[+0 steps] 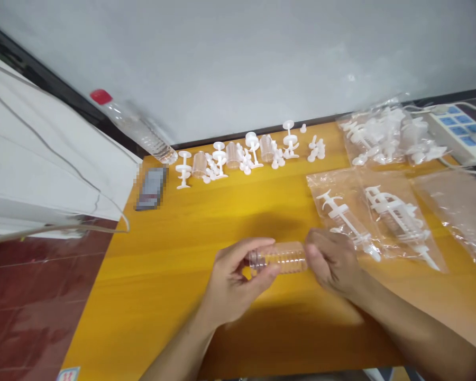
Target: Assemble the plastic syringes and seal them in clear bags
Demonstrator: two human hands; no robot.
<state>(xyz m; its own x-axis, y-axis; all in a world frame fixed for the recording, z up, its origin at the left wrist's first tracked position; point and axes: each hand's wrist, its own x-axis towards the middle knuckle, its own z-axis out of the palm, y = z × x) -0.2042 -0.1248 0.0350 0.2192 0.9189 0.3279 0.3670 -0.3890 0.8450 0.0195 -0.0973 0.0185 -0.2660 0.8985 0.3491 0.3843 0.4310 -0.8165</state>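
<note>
The clear ribbed barrel (284,257) is held sideways just above the front middle of the yellow tabletop (174,248), caught between both hands. The left hand (233,283) has its grip pinched shut on the barrel's left end, fingers over the top and thumb beneath. The right hand (330,259) has its grip closed around the right end, which disappears inside the curled fingers. Just beyond the right hand lie two flat clear bags (396,211), each with long white plunger-like parts inside, and a third bag (460,209) sits further right, its contents too faint to make out. Behind them, near the wall, is a fuller bag of white parts (381,137), with a white power strip (456,127) beside it. Along the far edge runs a row of small white pieces and clear cups (238,156), standing close together. At the row's left end a water bottle (138,129) with a red cap leans tilted against the wall, and a dark phone (153,188) lies flat near that corner.
</note>
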